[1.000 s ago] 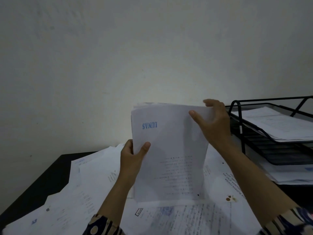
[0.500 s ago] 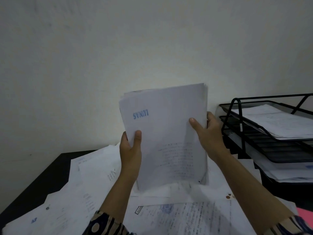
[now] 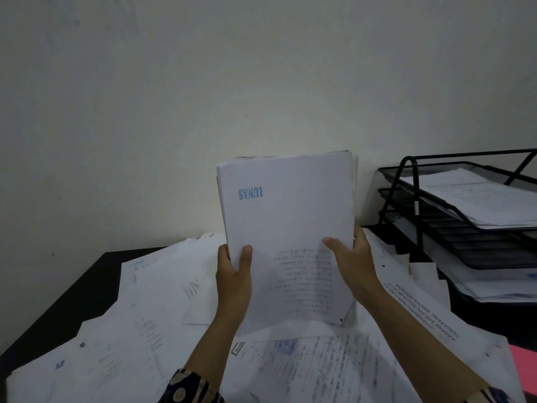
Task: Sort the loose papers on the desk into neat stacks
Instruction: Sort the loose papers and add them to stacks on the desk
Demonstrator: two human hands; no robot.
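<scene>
Spreading beneath my forearms, loose papers (image 3: 139, 324) cover the dark counter (image 3: 72, 289). Above them my left hand (image 3: 234, 282) and right hand (image 3: 353, 261) grip an upright paper stack (image 3: 287, 228) by its sides — thumbs in front, fingers curled behind. Farther right stands a black wire tray rack (image 3: 406, 205) holding sheets, against the wall.

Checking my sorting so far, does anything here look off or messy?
The held stack is upside down: its blue LUNAS stamp reads inverted. Loose papers lie askew and overlapping across the desk.
</scene>
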